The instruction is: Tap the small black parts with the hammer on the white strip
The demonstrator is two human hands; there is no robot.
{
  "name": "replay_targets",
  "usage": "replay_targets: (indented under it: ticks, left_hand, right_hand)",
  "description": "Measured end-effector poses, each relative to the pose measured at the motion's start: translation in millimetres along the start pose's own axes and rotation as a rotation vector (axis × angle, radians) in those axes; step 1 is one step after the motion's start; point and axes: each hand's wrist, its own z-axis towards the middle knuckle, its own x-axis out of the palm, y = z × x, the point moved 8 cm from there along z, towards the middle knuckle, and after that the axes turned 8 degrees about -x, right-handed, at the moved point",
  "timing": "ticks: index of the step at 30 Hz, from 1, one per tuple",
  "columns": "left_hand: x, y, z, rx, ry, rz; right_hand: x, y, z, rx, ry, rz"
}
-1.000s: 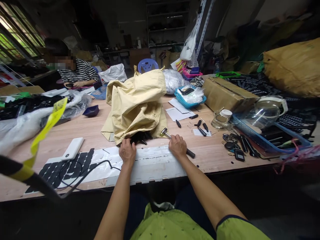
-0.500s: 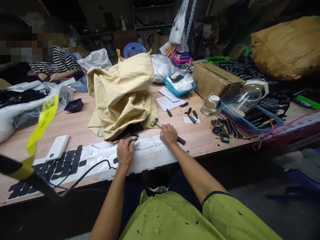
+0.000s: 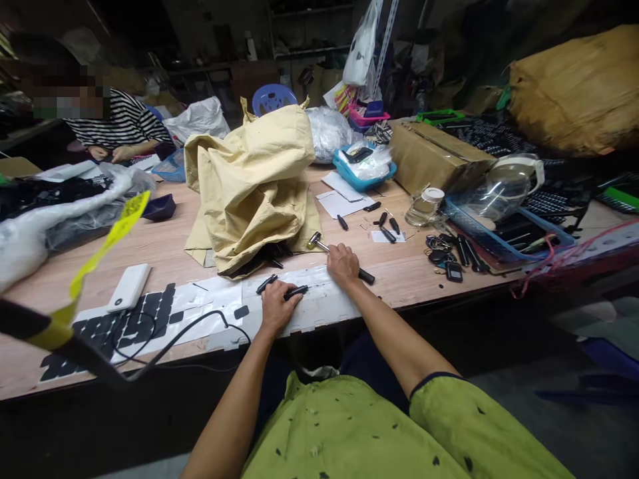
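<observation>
My left hand (image 3: 277, 307) is closed on a short black handle-like piece (image 3: 296, 291), holding it low over the white sheet (image 3: 319, 307) at the table's front edge. A similar black piece (image 3: 266, 284) lies just beyond its fingers. In my right hand (image 3: 343, 263) is a small hammer (image 3: 367, 276) with a black grip and a shiny metal head, which points left and away from me. Behind both hands stands a crumpled cream cloth bag (image 3: 254, 173); dark pieces poke out of its mouth.
Loose black pieces (image 3: 388, 234), a glass jar (image 3: 424, 207), keys (image 3: 439, 258) and a blue basket (image 3: 509, 233) lie to the right. Leftward are black stickers (image 3: 144, 319), a white power bank (image 3: 128, 287) and a yellow-tagged dark bar (image 3: 24, 320). Across the table sits a person in stripes (image 3: 134, 123).
My left hand has shifted right, toward my right hand. One black piece now lies free beyond its fingers, while another is in its grip. My right hand still holds the hammer; the view turned slightly.
</observation>
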Motion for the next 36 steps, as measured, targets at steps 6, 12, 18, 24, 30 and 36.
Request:
replay_targets:
  ticks: [6, 12, 18, 24, 30, 36]
  left_hand:
    - [2.8, -2.4, 1.8, -0.007, -0.005, -0.034]
    - [5.2, -4.5, 3.3, -0.072, 0.011, -0.065]
    - [6.1, -7.7, 3.8, -0.098, 0.011, -0.067]
    - [5.1, -9.6, 3.2, -0.117, 0.001, -0.07]
    - [6.5, -11.9, 1.9, -0.112, 0.0, -0.075]
    - [8.7, -8.6, 2.3, -0.097, -0.005, -0.073]
  right_hand:
    - [-17.6, -10.0, -27.8, 0.007, -0.093, 0.379]
    - [-16.5, 14.9, -97.3, -0.318, -0.172, 0.708]
    - [-7.7, 34.7, -122.7, -0.439, -0.18, 0.644]
    - [4.0, 39.4, -121.6, -0.423, -0.091, 0.431]
    - [-3.8, 30.2, -122.7, -0.387, -0.17, 0.447]
    - [3.4, 18.8, -111.3, -0.334, -0.158, 0.375]
